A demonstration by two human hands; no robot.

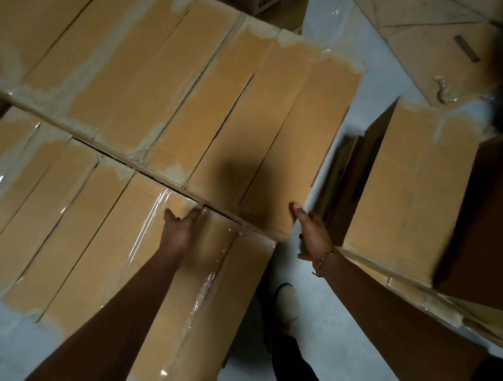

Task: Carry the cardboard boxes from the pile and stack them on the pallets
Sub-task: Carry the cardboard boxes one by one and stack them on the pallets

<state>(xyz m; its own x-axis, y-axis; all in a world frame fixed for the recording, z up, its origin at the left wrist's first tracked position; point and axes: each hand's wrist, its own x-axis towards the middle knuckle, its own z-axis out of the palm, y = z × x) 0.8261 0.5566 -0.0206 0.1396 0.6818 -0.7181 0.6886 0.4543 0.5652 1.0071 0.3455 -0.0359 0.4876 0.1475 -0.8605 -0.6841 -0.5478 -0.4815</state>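
boxes (167, 106) tight-packed, floor aisle (330, 136) open

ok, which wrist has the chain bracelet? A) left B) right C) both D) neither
B: the gold chain bracelet sits on the wrist of the right hand, at the corner of a cardboard box. The wrist of the left hand is bare.
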